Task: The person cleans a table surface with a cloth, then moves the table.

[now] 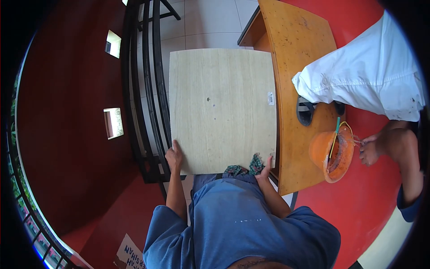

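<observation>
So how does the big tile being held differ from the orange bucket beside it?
The tile is flat, square and pale beige, gripped at its near edge by the left hand and right hand. The orange bucket is round, smaller and lies tipped on its side on the red floor, touched by another person's hand.

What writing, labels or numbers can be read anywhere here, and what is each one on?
"...H SIHAN", upside down and cut off by the frame edge: blue letters on the white sheet on the floor at the bottom; the reading is uncertain.
Small white sticker near the right edge of the beige tile: it looks like a barcode label, too small to read.
No other text shows on the orange bucket or the wooden bench.
</observation>
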